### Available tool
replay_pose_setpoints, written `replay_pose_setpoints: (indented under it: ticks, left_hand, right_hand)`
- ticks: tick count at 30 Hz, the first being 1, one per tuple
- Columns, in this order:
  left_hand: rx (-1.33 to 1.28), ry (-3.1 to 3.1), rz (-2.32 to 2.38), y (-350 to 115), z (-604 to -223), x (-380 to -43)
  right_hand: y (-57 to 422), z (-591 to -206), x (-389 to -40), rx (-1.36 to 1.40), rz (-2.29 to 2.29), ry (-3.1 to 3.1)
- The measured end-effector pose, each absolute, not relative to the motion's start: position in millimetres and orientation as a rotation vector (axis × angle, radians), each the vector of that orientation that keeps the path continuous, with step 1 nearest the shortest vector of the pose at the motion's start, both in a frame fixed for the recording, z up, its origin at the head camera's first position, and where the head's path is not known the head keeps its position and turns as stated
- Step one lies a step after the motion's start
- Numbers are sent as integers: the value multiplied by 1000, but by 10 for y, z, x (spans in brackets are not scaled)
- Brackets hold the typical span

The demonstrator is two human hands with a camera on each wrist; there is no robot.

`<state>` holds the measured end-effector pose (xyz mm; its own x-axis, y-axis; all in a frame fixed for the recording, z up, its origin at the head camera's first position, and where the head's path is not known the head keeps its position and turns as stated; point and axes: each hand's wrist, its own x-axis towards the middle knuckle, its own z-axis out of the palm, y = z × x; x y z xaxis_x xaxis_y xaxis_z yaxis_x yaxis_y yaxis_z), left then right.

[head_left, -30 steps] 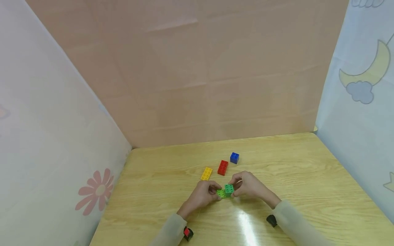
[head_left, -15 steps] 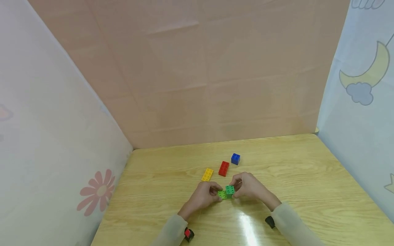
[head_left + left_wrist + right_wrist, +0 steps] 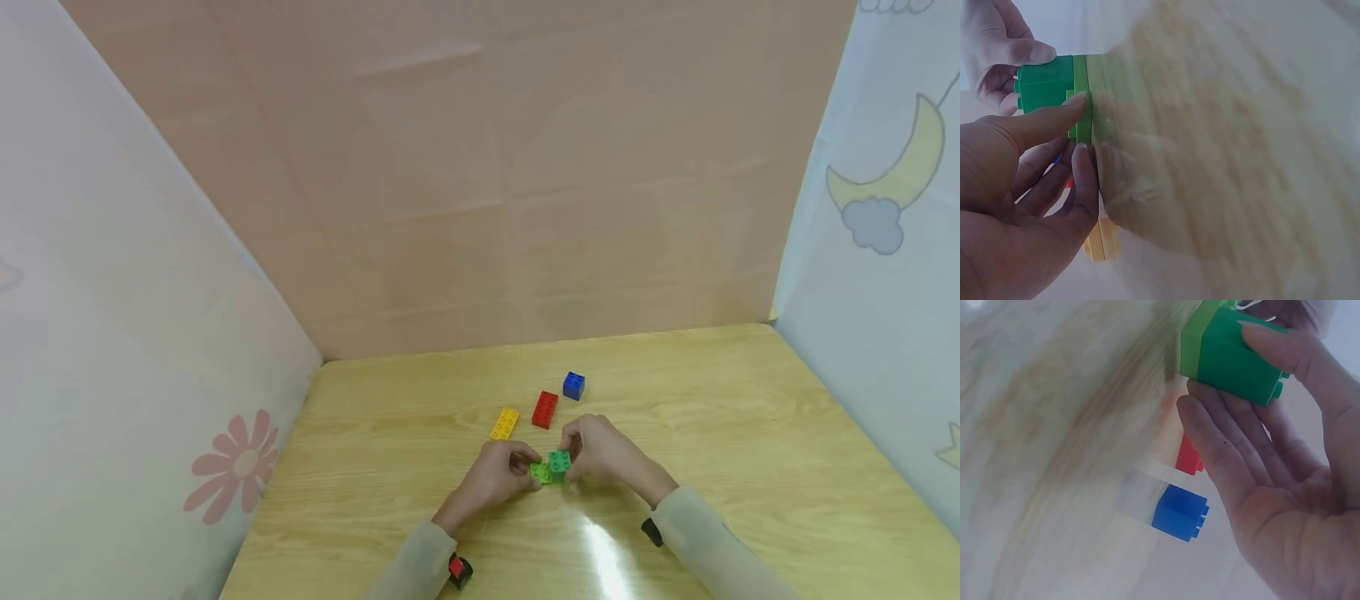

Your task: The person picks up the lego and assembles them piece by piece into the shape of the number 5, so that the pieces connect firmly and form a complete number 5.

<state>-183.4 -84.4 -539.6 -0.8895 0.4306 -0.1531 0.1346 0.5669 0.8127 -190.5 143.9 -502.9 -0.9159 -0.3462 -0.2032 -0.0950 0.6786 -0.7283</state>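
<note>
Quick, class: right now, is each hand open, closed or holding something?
Left hand: holding the light green brick between thumb and fingers.
Right hand: holding the dark green brick by its sides.

Wood-grain table (image 3: 360, 483), tan backdrop (image 3: 480, 183), 2 pale walls (image 3: 135, 292)

In the left wrist view, the left hand (image 3: 493, 477) hides most of the blue block (image 3: 573, 386) and the red block (image 3: 545, 410)
</note>
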Motion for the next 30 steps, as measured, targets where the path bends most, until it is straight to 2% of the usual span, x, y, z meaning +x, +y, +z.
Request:
replay_pose_setpoints:
  ticks: [9,16,30]
  left_hand:
    - [489,2476,1198,-813,-5399,-1805]
    - [486,2490,1234,-826,-5381,-1801]
    - [485,2507,1186,-826,-5339,-1805]
  right_hand:
    - [1445,-5037,-1843,-343,-1071,2572]
    - [1449,-5036,-1863,-458,-1057,2587]
    - [1638,-5204,-1800,-559,-1310,2479]
